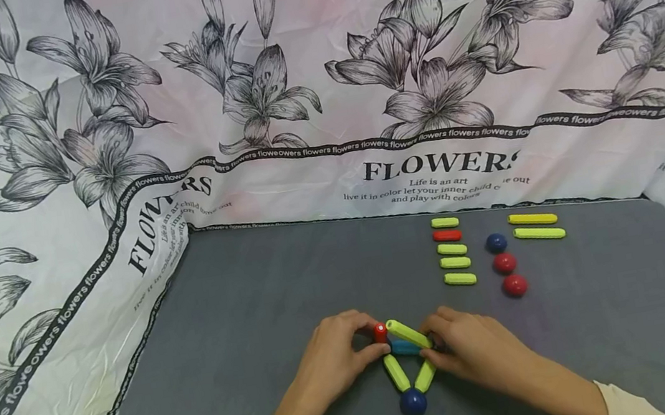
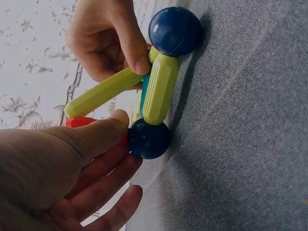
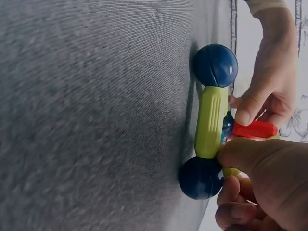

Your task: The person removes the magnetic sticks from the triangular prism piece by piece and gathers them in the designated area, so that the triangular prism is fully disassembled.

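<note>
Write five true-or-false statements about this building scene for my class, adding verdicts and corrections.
1. The left hand pinches a short red plastic stick. True.
2. All three loose balls are red. False: one is a loose dark blue ball; two are glossy red balls.
3. The glossy dark blue ball lowest in the head view touches two lime-green plastic sticks. True.
4. Both long loose sticks are lime green. False: one is a long yellow plastic stick.
5. The column of five short plastic sticks includes one red stick. True.
</note>
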The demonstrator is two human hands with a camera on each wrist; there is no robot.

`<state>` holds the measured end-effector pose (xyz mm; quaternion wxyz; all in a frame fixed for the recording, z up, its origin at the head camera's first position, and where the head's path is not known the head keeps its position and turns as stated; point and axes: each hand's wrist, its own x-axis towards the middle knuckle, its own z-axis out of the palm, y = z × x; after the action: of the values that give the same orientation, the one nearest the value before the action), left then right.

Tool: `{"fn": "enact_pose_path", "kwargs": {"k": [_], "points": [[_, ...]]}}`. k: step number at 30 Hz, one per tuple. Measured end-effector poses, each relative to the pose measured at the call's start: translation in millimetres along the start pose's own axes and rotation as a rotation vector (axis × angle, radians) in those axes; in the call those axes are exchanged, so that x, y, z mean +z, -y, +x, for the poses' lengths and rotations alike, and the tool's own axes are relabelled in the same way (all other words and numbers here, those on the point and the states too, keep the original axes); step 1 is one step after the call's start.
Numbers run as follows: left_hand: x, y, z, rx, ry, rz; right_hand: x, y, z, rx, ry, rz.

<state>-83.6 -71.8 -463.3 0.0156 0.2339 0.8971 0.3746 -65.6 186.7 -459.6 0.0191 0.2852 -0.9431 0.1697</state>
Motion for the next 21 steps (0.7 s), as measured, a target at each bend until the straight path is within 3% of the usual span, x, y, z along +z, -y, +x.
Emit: {"fn": "enact_pose_path", "kwargs": {"k": [11,21], "points": [[3.9,-3.4,-2.2,-0.008,-0.017,0.016,4,10,3.7,0.072,0.004,0.043],[7.6,-12.9,-7.1,-0.056,-0.058,0.016,1,25,0.1,0.346,-0.053,0.161]]}}
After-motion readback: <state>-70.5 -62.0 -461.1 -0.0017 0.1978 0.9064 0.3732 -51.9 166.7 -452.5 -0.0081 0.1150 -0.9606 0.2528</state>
